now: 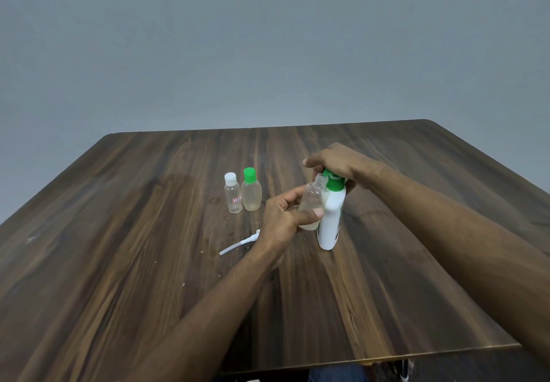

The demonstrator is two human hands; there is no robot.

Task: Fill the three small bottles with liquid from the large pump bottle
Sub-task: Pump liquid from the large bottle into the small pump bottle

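The left hand grips an uncapped small bottle against the large pump bottle, whose green pump the right hand covers, fingers curled. Two capped small bottles stand left of both hands on the dark wood-grain tabletop, before a bare grey wall.

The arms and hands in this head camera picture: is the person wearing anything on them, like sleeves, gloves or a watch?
Nothing shows on them. The left hand and right hand are bare, with no gloves, and no rings can be made out on the fingers. Both forearms are uncovered as far as the picture's edge, with no sleeve, watch or band in sight.
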